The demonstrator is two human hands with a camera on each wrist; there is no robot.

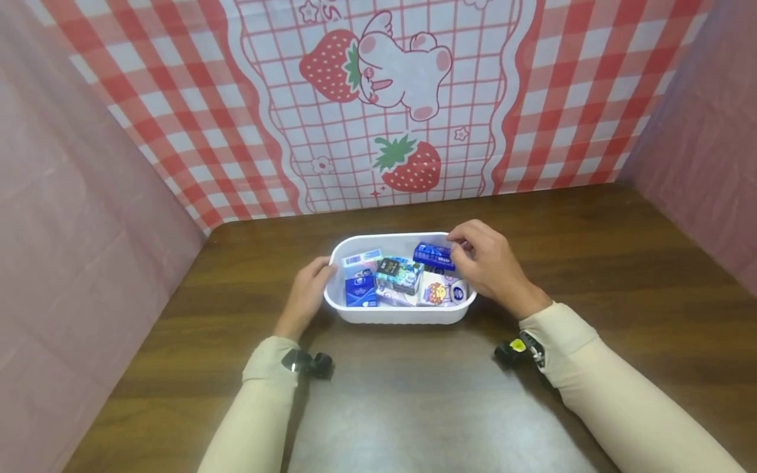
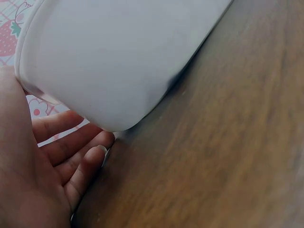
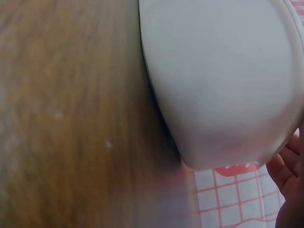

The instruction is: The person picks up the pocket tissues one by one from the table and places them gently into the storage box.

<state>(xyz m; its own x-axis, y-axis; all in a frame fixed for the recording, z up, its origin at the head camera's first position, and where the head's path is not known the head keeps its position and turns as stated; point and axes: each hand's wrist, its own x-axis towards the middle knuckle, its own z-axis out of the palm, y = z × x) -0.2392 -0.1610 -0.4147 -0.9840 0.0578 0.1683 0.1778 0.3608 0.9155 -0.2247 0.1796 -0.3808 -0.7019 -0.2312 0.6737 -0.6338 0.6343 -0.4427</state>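
A white oval-ended plastic basin [image 1: 402, 316] stands on the table and holds several small packs that look like pocket tissues. My left hand [image 1: 305, 294] grips its left end at the rim; in the left wrist view, the fingers [image 2: 90, 142] lie along the outer wall. At the right end my right hand [image 1: 487, 263] holds the rim, with fingers [image 3: 285, 166] against the outside in the right wrist view. Close to that thumb, a dark blue pack [image 1: 434, 255] leans on others. A green-and-black patterned pack [image 1: 399, 274] lies mid-basin, a blue-and-white one [image 1: 361, 291] at left.
The brown wooden table [image 1: 402, 407] runs under everything. Behind the basin hangs a red-and-white checked cloth [image 1: 378, 131] with strawberries, and pink cloths [image 1: 89, 263] close off both sides. A camera is strapped to each wrist.
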